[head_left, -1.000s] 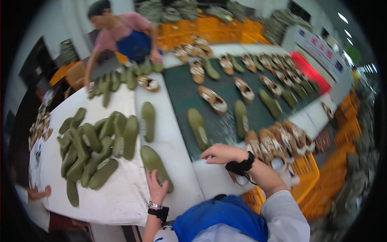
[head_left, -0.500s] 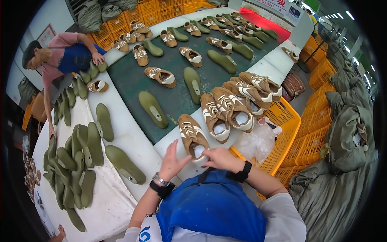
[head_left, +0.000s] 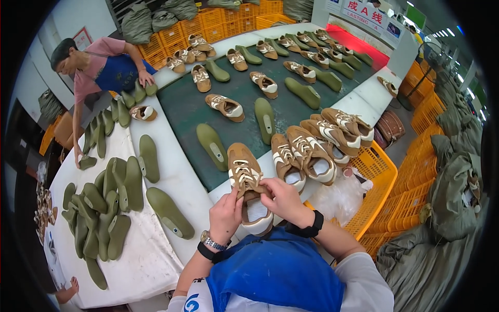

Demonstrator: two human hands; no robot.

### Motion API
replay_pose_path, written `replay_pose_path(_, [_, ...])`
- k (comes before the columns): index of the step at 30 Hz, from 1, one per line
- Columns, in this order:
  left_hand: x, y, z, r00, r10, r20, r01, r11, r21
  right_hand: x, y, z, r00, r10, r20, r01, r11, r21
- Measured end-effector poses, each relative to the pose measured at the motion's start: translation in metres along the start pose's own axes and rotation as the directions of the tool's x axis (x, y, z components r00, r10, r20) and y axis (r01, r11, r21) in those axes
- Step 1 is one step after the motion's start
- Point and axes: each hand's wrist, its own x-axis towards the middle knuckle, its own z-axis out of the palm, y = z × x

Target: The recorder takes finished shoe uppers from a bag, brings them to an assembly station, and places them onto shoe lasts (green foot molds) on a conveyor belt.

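Note:
A brown sneaker with white stripes and white laces is between my two hands, toe pointing away and heel toward my blue apron. My left hand pinches the left edge of its opening near the tongue. My right hand grips the opposite edge beside the laces. The opening is spread, and a pale striped insole shows inside. To the right, several matching sneakers stand in a row on the white ledge. A green shoe last lies on the dark green belt just beyond my sneaker.
Left of me, a pile of green lasts covers part of a white cloth. A co-worker reaches over lasts at the far left. Sneakers and lasts stand along the belt. A yellow crate holding clear plastic stands close on my right.
The sneaker has come up off the ledge toward me. My left hand, open beside it before, now grips its opening; my right hand has shifted from the heel toward the laces.

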Motion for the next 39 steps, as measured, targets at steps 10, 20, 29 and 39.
replay_pose_path(10, [0.028, 0.028, -0.033, 0.987, 0.032, -0.155, -0.016, 0.994, 0.105, 0.015, -0.027, -0.004, 0.968, -0.251, -0.015, 0.250, 0.967, -0.060])
replay_pose_path(20, [0.024, 0.021, -0.035, 0.986, -0.110, -0.123, 0.092, 0.986, -0.140, 0.021, -0.038, -0.012, 0.960, -0.208, 0.189, 0.215, 0.976, -0.022])
replay_pose_path(29, [0.026, 0.011, -0.033, 0.985, 0.012, 0.174, -0.023, 0.998, 0.063, 0.013, -0.024, -0.003, 0.977, -0.173, 0.123, 0.167, 0.984, 0.060])
replay_pose_path(39, [0.006, -0.002, -0.051, 0.864, 0.273, 0.424, -0.278, 0.959, -0.051, 0.011, 0.006, 0.015, 0.958, 0.287, 0.024, -0.266, 0.851, 0.453])
